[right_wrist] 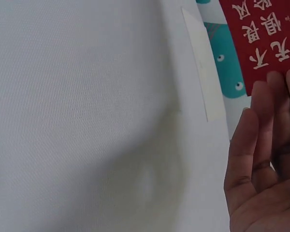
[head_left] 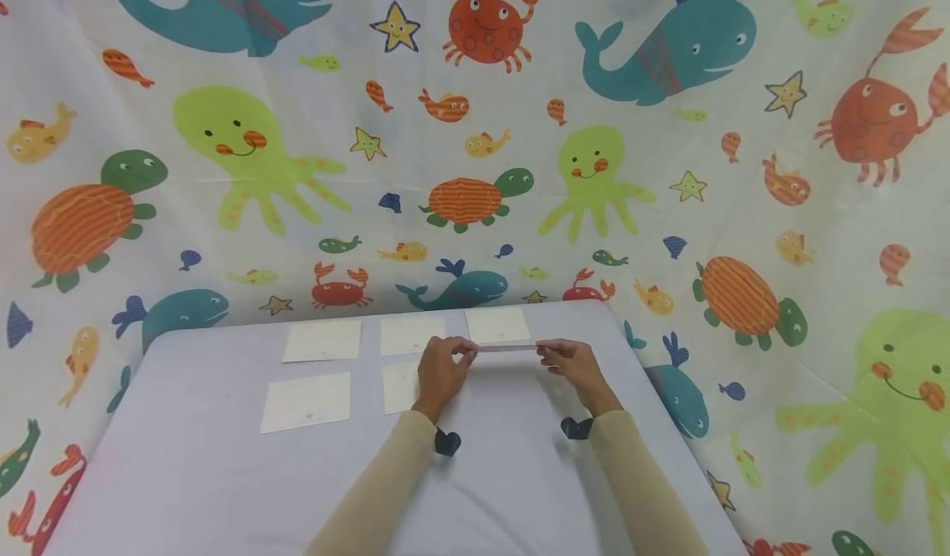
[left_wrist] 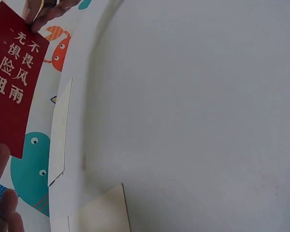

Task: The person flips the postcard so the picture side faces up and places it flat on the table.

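Item: one red card [head_left: 506, 348], right of centre in the head frame, held raised over a table [head_left: 223, 473] spread with pale cloth.

Left hand [head_left: 443, 374]: thumb and fingertips pinch the card's left end. Right hand [head_left: 575, 368]: fingers reach forward, only slightly bent, the tips gripping the right end.

Edges: the table's far edge crosses mid-frame, meeting a printed curtain [head_left: 438, 160]; the side edges slant outward to lower left and lower right. Plain cloth extends between the forearms, across the lower left, and in a strip right of the right hand.

Surroundings: five pale cards. Upper row, near the far edge: left [head_left: 322, 341], middle [head_left: 410, 336], right [head_left: 497, 325]. Lower row: one at left [head_left: 306, 402] and one partly hidden behind the left hand [head_left: 399, 387].

Orientation: long axis runs left to right, hand to hand, roughly along the far edge. From the head view, a thin pale strip, nearly edge-on. Both wrist views show the red face with pale characters in two columns, their tops toward the right hand.
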{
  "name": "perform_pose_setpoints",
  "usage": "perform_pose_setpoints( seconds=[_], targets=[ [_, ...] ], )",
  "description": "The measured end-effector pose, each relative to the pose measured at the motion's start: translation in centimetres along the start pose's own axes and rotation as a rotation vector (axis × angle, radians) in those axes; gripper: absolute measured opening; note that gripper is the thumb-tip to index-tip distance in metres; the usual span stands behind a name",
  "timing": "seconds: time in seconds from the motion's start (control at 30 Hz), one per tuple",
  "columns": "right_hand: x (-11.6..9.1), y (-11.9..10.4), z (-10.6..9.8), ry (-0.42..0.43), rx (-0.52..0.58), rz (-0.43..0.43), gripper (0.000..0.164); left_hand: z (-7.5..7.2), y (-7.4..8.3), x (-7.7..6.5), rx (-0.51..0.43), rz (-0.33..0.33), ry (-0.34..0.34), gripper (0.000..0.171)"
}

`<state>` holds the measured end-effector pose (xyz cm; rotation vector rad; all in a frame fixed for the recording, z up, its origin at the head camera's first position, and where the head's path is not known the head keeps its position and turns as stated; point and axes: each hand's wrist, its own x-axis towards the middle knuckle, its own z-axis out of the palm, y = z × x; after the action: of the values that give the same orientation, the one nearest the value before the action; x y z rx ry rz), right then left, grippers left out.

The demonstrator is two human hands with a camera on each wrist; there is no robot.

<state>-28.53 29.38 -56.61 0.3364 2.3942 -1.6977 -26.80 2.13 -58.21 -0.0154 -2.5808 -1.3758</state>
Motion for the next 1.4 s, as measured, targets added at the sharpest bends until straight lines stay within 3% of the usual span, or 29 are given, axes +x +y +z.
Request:
perform_pose_setpoints(
  seconds=[0.43,0.7,0.93,1.4],
  targets=[
    [-0.1,-0.4,0.5,0.06,0.032,0.018,0.033,0.0,0.3,0.2,-0.056,-0.059,0.038,0.018],
    [0.2,-0.4,0.9,0.126,0.061,0.043,0.029,0.3,0.2,0.1,-0.075,-0.047,0.073,0.027],
    [0.1,-0.1,1.0,0.162,0.055,0.045,0.03,0.8,0.0,-0.3,-0.071,-0.047,0.061,0.027],
    [-0.4,0.9,0.7,0.133,0.012,0.095,0.039,0.8,0.4,-1.2,-0.054,-0.051,0.043,0.029]
  ],
)
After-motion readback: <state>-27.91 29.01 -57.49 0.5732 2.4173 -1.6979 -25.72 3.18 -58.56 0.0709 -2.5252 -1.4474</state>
